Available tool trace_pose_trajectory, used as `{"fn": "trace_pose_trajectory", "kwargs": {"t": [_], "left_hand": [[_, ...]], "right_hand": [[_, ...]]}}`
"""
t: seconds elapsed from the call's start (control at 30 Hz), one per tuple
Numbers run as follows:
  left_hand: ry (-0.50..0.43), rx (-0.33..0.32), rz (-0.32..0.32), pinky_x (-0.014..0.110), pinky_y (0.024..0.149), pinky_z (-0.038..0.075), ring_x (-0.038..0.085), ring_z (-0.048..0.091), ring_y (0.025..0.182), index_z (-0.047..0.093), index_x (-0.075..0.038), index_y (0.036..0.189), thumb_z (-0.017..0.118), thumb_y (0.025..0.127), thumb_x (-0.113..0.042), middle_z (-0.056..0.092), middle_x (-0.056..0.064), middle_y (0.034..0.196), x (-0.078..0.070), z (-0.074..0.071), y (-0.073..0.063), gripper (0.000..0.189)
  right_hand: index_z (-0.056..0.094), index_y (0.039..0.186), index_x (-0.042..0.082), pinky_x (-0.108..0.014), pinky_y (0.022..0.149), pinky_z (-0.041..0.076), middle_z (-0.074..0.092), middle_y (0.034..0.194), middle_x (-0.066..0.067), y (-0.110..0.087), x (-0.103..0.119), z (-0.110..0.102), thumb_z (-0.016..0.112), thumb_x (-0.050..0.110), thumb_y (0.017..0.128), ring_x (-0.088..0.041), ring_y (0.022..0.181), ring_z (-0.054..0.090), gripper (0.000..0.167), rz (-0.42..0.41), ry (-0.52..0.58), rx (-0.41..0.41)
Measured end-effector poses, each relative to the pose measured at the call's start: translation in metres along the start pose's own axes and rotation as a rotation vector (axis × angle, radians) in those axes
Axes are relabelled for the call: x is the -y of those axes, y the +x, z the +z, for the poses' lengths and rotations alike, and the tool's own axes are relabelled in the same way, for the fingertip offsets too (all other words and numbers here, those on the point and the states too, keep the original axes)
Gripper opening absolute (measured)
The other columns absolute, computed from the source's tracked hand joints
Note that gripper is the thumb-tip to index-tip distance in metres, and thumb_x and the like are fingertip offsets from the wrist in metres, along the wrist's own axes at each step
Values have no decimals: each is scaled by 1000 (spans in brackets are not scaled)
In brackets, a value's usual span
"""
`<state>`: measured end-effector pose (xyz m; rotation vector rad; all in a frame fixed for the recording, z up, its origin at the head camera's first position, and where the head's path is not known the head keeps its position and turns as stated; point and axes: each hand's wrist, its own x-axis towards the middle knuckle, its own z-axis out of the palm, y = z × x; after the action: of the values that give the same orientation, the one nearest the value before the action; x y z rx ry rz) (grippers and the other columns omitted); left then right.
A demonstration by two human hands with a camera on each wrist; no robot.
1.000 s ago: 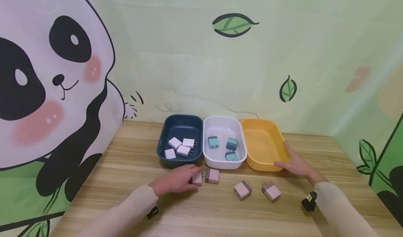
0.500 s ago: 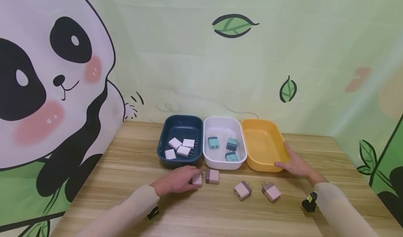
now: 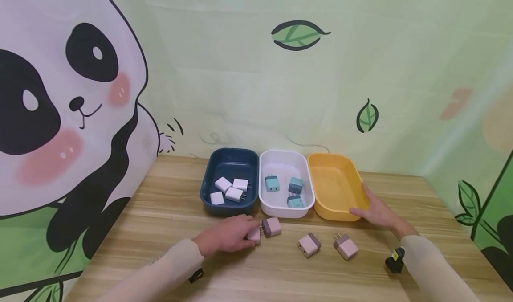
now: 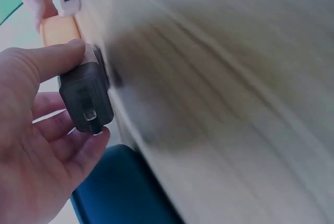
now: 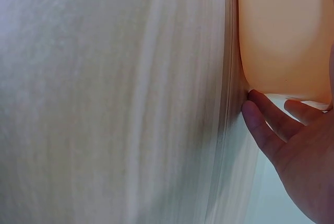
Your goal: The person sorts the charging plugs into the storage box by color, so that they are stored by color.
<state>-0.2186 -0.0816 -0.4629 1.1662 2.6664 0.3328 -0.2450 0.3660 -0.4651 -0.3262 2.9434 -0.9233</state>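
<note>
In the head view my left hand (image 3: 230, 234) pinches a pink plug-in charger (image 3: 254, 234) low over the wooden table. The left wrist view shows the thumb on top of this charger, fingers beneath, and its dark prong face (image 4: 78, 91) turned to the camera. Right beside it lies a second pink charger (image 3: 272, 227) with a mauve end. At the far right, my right hand (image 3: 378, 210) rests against the near right corner of a yellow tray (image 3: 338, 214), thumb at the front, fingers along the side. The right wrist view has its fingertips (image 5: 252, 110) by the tray's lower edge.
Two more pink chargers, one (image 3: 309, 245) left of the other (image 3: 345, 246), lie in front of the trays. A navy tray (image 3: 230, 210) with several white chargers and a white tray (image 3: 286, 212) with 3 teal chargers stand beside the yellow one, near the back wall.
My left hand has shifted slightly right and nearer with its charger. The adjacent pink charger has turned a little and slid right. My right hand stays at the yellow tray.
</note>
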Motion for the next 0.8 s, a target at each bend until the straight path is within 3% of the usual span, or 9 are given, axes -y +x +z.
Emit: {"fn": "trace_pose_trajectory", "kwargs": {"t": [0.13,0.43,0.53,0.73,0.8], "left_hand": [[17,4,6,23,73,47,7,49,82,60,-15,120,69,86,-34,56,-7,97,-7,-5,-1,40],[96,-37,125,23,78,47,8,51,88,58,-13,126,67,88,-33,60,-3,109,-23,-23,2,44],[96,-47,149,23,79,47,8,51,89,57,-13,128,66,89,-33,60,-3,110,-31,-30,5,45],[74,-58,185,20,71,45,6,49,82,59,-18,113,62,92,-34,56,-9,96,-44,-44,19,27],[82,-58,189,20,72,45,6,49,83,58,-18,117,62,92,-34,56,-9,97,-48,-48,23,29]], "right_hand": [[2,144,-15,-63,103,21,12,144,-41,-2,0,1,68,35,86,-54,127,26,101,-10,7,-11],[-1,144,-14,-63,103,20,12,145,-41,0,-3,2,68,35,86,-52,127,29,102,8,30,-4],[-1,144,-14,-63,103,20,11,145,-40,1,-4,1,68,34,86,-52,128,27,102,8,33,1],[-3,145,-13,-63,104,19,9,146,-39,0,-3,1,68,35,86,-51,130,25,103,11,45,10],[-3,144,-13,-63,104,19,8,146,-40,-1,-2,1,68,34,86,-52,130,24,104,7,43,10]]}}
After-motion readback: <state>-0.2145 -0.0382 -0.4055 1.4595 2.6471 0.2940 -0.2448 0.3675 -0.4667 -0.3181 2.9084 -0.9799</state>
